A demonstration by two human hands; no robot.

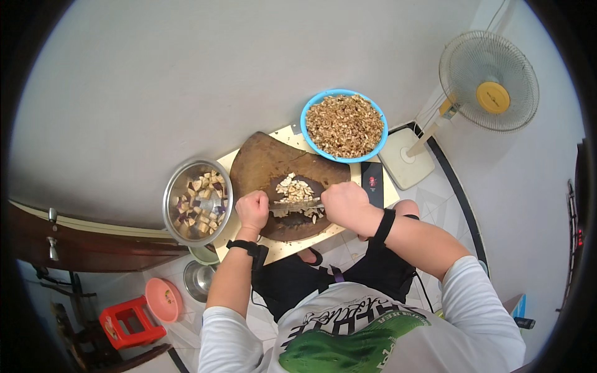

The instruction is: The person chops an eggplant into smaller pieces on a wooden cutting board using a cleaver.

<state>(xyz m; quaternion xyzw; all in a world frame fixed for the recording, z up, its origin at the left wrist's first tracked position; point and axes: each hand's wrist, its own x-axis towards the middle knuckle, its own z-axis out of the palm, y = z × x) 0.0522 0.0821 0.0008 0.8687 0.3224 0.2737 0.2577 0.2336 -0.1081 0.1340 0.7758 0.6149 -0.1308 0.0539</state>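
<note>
My left hand (pixel 252 209) is a fist at the left end of a long knife blade (pixel 296 205). At the other end my right hand (pixel 346 205) is closed around the knife, hiding its handle. The blade lies crosswise over a worn wooden chopping board (pixel 261 163). Pale chopped pieces (pixel 294 186) are heaped just beyond the blade, with more scattered on its near side. Left of the board stands a stainless steel bowl (pixel 167 205) holding purple-skinned chunks (pixel 204 227), apparently eggplant. A blue basin (pixel 303 126), full of finely chopped brownish pieces (pixel 345 126), sits behind the board's right side.
A low cream table (pixel 280 254) carries the board, against a wall. A black box (pixel 372 179) lies at its right end. Beyond stands a pedestal fan (pixel 489 81). On the left are a metal bowl (pixel 198 282), a pink basin (pixel 163 300) and a red plastic stool (pixel 133 321).
</note>
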